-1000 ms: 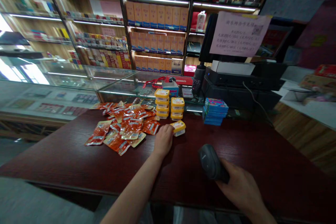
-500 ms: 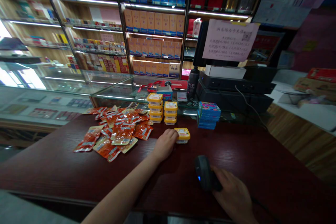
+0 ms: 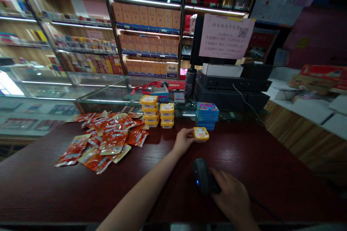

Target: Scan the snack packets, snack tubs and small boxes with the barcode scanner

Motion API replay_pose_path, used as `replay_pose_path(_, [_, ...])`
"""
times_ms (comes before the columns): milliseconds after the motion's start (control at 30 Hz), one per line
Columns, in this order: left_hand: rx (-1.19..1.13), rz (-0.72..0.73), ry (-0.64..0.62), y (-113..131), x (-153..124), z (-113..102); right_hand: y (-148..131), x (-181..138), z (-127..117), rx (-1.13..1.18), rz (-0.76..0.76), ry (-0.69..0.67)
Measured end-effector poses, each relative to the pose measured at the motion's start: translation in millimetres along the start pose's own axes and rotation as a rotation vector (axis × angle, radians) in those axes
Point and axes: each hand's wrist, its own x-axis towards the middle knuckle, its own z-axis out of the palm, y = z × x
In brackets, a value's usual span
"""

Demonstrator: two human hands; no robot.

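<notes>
A yellow-lidded plastic tub (image 3: 201,134) is gripped at its left side by my left hand (image 3: 184,140), just in front of a stack of blue boxes (image 3: 206,116). My right hand (image 3: 230,193) is wrapped round the handle of a black barcode scanner (image 3: 202,177) with a blue light on its side. Two stacks of similar tubs, a taller one (image 3: 149,111) and a shorter one (image 3: 167,116), stand left of my left hand. Further left lies a loose heap of shiny orange-red food packets (image 3: 108,135).
Behind the dark red wooden table (image 3: 151,191) runs a glass counter (image 3: 108,95). A monitor with a pink handwritten sign (image 3: 226,36) stands at the back right, beside a black bottle (image 3: 190,83). Shelves of boxed goods (image 3: 146,18) line the wall.
My left hand has moved the tub to the right, towards the blue boxes. The view has shifted right. My right hand still holds the scanner in much the same place.
</notes>
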Motion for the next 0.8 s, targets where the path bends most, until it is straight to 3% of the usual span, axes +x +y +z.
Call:
replay_pose_path(100, [-0.099,-0.064,0.036,0.9,6.6,15.4,1.2,0.7,0.4,0.003,0.002,-0.002])
replay_pose_path(267, [-0.132,-0.144,-0.011,4.3,18.8,34.1,3.2,2.1,-0.6,-0.004,-0.007,-0.013])
replay_pose_path(467, [-0.154,-0.078,-0.102,-0.3,23.6,37.6,2.3,2.8,-0.8,-0.013,-0.003,0.006])
replay_pose_path(600, [0.064,0.042,-0.041,3.1,15.1,12.3,2.2,0.3,2.2,-0.002,-0.007,0.028])
replay_pose_path(800, [0.633,0.321,0.254,28.0,10.0,-67.5,9.3,-3.2,9.2,0.018,-0.037,0.05])
